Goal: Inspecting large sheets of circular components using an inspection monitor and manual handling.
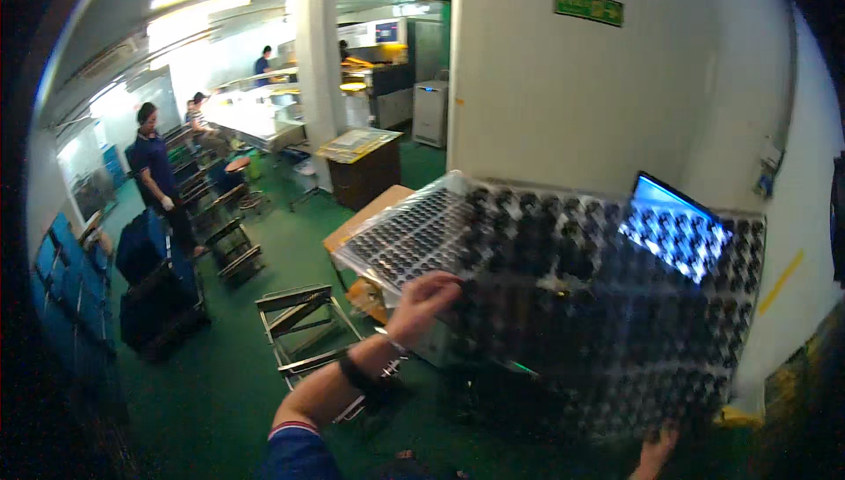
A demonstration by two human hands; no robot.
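A large clear sheet printed with rows of dark round spots is held up in front of me, slightly blurred. My left hand is closed on its left edge, fingers bent around it. My right hand is at the lower right edge, its fingers closed against the sheet and partly hidden by it. Just past my left hand, a similar sheet with smaller spots lies on a table. Through the held sheet shows a bright screen.
A pale wall panel with a green sign stands ahead. Metal frame racks stand on the green floor at left, near dark blue stacked crates and a standing person. A brown cabinet stands by a pillar; other people sit and work farther back.
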